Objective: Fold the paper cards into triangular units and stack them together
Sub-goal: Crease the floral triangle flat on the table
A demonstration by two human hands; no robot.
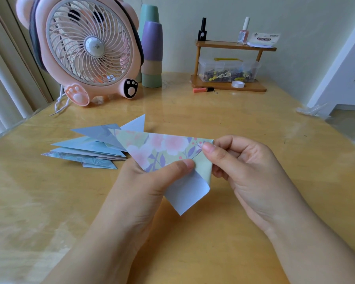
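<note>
A floral paper card [162, 147], green with pink blossoms, is held just above the wooden table [223, 124], partly folded. Its white underside hangs down as a flap at the lower right. My left hand [150, 185] pinches the card from below, thumb on its lower edge. My right hand [246, 167] pinches the card's right corner between thumb and fingers. Behind and to the left lies a pile of folded blue triangular units [90, 148], fanned out flat on the table, one white point sticking up at the back.
A pink bear-shaped fan [86, 48] stands at the back left with stacked cups [152, 56] beside it. A small wooden shelf [230, 66] at the back holds nail polish bottles, a clear box and tape. An orange marker [203, 90] lies before it.
</note>
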